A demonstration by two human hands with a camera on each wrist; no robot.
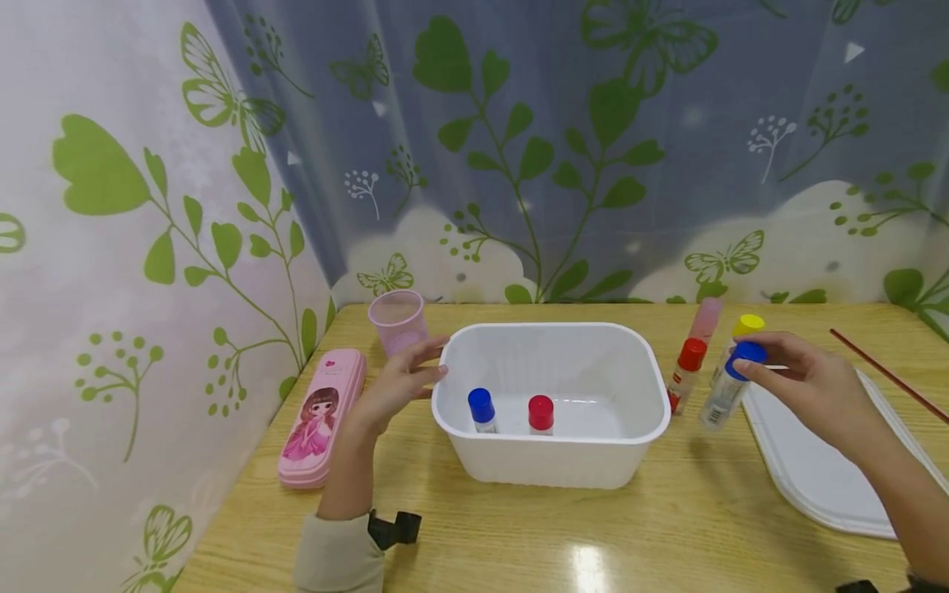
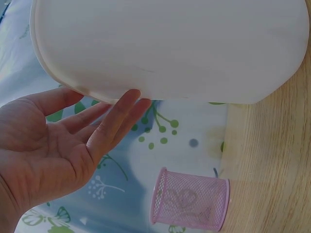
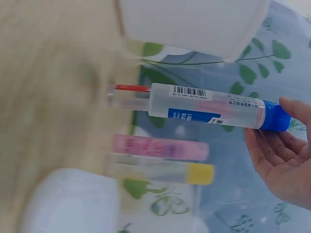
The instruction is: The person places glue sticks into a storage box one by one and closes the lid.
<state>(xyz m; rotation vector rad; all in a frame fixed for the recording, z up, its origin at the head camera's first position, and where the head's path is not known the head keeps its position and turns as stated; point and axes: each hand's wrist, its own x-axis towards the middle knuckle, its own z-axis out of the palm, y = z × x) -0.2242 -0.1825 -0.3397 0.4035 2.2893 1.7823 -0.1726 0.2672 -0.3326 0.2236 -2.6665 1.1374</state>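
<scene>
Head view showed the right hand (image 1: pixel 823 395) pinching the blue cap (image 1: pixel 749 352) of a glue bottle (image 1: pixel 721 403) between fingers and thumb, near the right end of a white tub (image 1: pixel 549 463) on the desk (image 1: pixel 511 535). The left hand (image 1: pixel 400 383) touched the tub's left side with extended fingers. One blue-capped bottle (image 1: pixel 482 408) and one red-capped bottle (image 1: pixel 541 413) stood inside it.
</scene>
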